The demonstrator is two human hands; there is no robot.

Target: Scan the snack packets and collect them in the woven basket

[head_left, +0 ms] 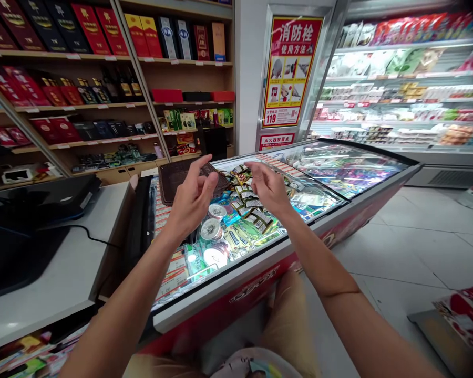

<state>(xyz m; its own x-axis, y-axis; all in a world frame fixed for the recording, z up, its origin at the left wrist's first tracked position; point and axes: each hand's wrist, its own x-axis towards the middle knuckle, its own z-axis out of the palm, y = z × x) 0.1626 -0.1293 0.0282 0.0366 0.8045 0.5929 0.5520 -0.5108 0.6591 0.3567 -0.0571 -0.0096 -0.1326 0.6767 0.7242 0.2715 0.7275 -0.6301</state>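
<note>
Both my hands are raised over a chest freezer [236, 323] with a glass top. My left hand [193, 197] is in front of a dark brown basket [171, 181], its index finger and thumb apart and nothing between them. Above a heap of small dark-and-gold packets [246, 197] hovers my right hand [268, 188], fingers loosely bent and thumb apart, holding nothing I can see. Round white-lidded tubs [212, 229] and a green-and-yellow package [236, 237] show nearer to me, below the packets.
A counter [74, 262] with a black device [43, 197] stands at the left. Behind are shelves [90, 107] of boxes and bottles, and a red fire-hydrant poster [287, 73]. A lit refrigerated display [402, 94] is at the right. A red carton [467, 315] sits low at right.
</note>
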